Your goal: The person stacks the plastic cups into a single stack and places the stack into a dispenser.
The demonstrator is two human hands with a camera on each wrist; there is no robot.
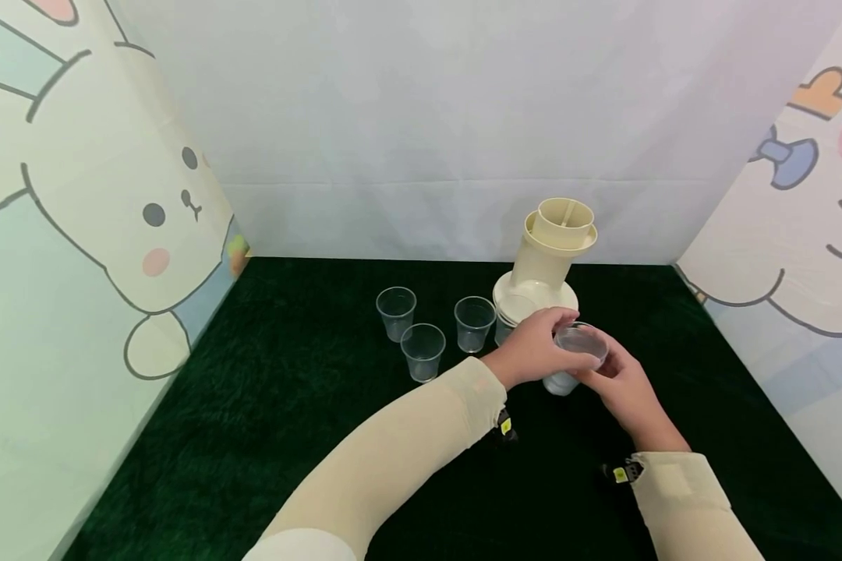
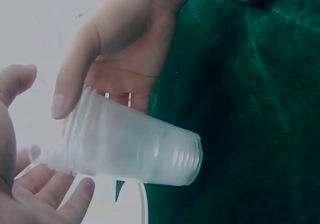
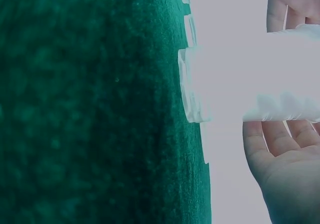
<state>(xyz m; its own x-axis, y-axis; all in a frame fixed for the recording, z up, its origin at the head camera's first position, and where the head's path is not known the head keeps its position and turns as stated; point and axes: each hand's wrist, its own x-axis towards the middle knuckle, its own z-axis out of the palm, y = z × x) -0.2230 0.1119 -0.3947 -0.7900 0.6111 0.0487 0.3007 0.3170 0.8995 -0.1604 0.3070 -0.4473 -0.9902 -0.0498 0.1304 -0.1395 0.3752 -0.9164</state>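
Sleeves, bottom. Left hand, right hand, right of centre: grip narrow round cups; over-squeezing could buckle them.

Can't see all of the clear cup behind the left hand; can't count the held cups (washed out, edge-cropped in the right wrist view).

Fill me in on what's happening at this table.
A person's right hand grips a stack of clear cups, while the thumb and fingers of the left hand are around its upper end. Whether a cup is coming loose isn't clear. Three single cups stand upright on the green cloth to the left, with another partly hidden by the left hand. A cream-coloured stand rises behind the hands.
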